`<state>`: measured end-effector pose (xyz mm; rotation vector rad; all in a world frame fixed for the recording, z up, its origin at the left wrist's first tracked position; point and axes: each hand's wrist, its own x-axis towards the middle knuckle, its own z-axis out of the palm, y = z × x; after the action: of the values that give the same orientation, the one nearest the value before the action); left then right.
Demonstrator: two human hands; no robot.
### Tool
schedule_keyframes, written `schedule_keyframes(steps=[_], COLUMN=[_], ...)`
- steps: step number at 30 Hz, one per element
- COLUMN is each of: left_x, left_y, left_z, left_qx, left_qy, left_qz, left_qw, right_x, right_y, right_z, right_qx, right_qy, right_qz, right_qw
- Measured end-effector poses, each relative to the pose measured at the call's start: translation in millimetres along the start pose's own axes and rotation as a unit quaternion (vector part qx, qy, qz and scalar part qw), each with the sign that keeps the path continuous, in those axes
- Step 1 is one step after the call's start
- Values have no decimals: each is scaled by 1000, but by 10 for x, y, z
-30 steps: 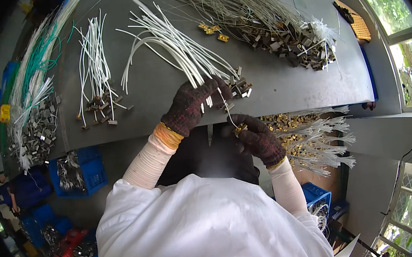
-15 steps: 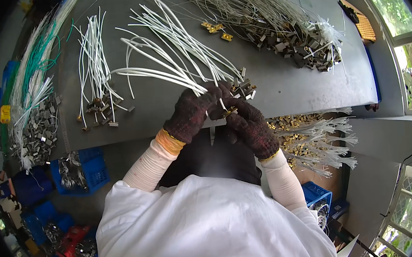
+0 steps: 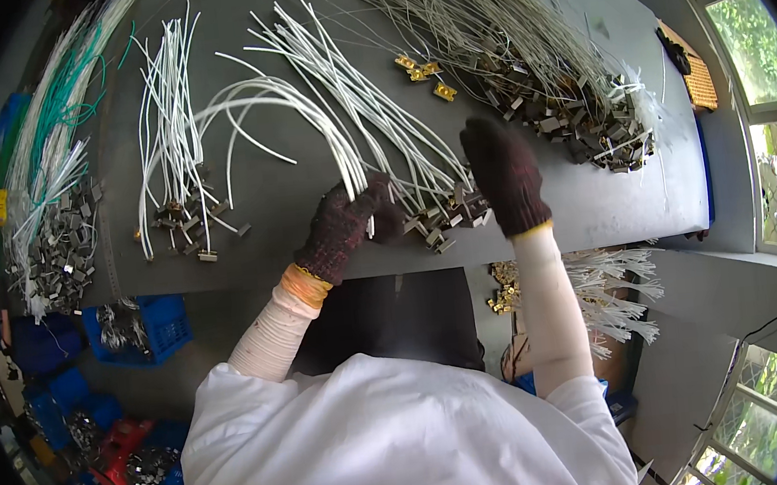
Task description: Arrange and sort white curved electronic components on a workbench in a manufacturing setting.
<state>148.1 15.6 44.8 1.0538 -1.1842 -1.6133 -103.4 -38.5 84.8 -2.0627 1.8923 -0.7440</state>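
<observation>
My left hand (image 3: 345,223), in a dark knitted glove, is closed around several white cables (image 3: 325,122) near the table's front edge. Their long ends arch up and to the left, and short ends stick out below the fist. Just right of that hand lies a bundle of white cables (image 3: 375,103) with small metal blocks (image 3: 447,216) on its near ends. My right hand (image 3: 504,175), gloved alike, is raised over the table between this bundle and the pile of thin wires. Its fingers point away and are mostly hidden. Ahead of it lie several brass-coloured pieces (image 3: 417,69).
A big pile of thin grey wires (image 3: 469,10) with metal blocks covers the far right of the grey table (image 3: 267,245). Another white cable bundle (image 3: 172,114) lies left, with green-and-white wires (image 3: 67,114) beyond. Below are a blue crate (image 3: 167,325) and white-ended wire bundles (image 3: 613,291).
My right hand has left the brass-coloured piece beside my left hand and moved up and right. The left hand has shifted slightly down and left, still gripping the white cables.
</observation>
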Motion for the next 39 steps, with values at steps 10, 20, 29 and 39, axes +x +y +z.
schedule_keyframes(steps=[10,20,29,39], left_x=[245,700,829,1060], left_y=[209,-148,-208,-26], left_z=[166,549,441,215], left_qx=[-271,-564,-496,-466], left_qy=[-3,-16,43,19], left_qz=[-95,-133,-147,-72], left_qw=[958,815,855,881], right_x=[769,-765,-2656,-3944], right_y=[452,38,394,478], right_z=[698,-496,-926,-1309], right_qx=[-33,346,352,379], right_qy=[-7,-210,-252,-202], right_qz=[-58,48,153,301], right_qw=[998,913,888,852])
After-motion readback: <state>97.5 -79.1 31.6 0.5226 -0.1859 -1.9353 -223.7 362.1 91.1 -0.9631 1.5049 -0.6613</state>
